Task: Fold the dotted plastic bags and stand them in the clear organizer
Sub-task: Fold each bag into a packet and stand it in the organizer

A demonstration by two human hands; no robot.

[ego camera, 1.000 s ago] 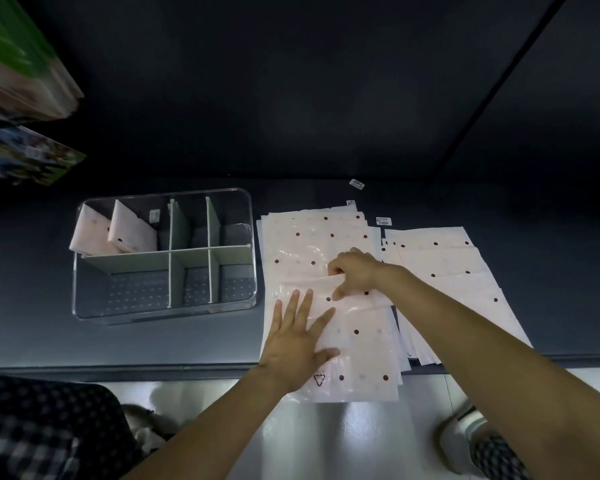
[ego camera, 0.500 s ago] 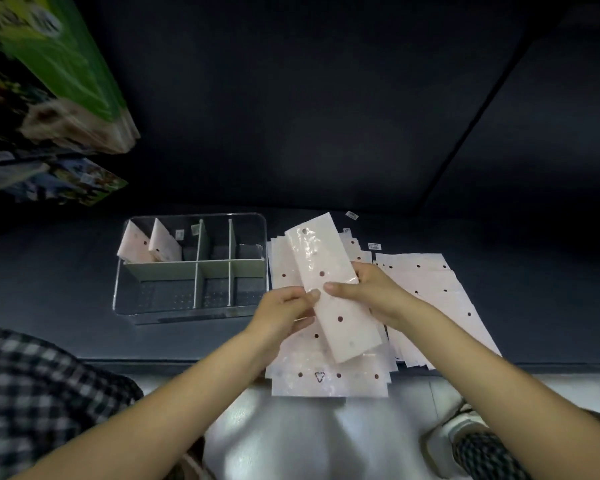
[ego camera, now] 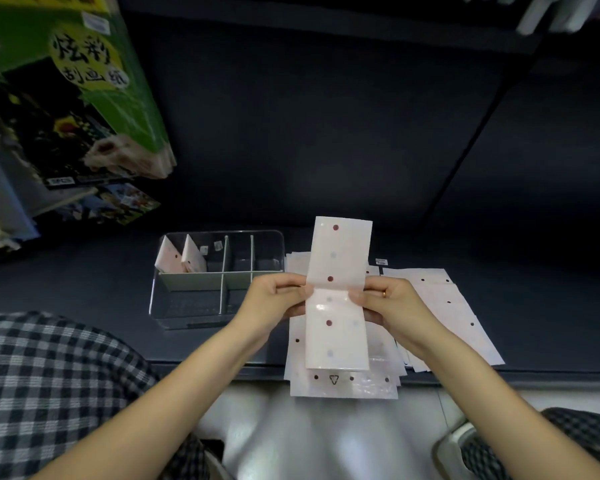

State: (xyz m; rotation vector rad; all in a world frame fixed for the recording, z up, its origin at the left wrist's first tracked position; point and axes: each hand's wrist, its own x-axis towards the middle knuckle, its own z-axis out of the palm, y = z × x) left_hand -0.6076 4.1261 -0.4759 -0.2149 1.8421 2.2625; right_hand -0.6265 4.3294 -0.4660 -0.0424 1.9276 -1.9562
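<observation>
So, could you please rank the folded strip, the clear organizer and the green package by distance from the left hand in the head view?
1. Folded strip: pinched by the left hand.
2. Clear organizer: just left of that hand.
3. Green package: far upper left.

Pale pink bag [ego camera: 338, 306] (maroon dots), clear organizer [ego camera: 187, 306], checked black-white trousers [ego camera: 49, 393]

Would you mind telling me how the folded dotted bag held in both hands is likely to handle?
The folded bag is probably light: left hand and right hand merely pinch its edges. Its upper half stands unsupported, suggesting slight stiffness. Its glossy sheen hints it is slippery.
</observation>
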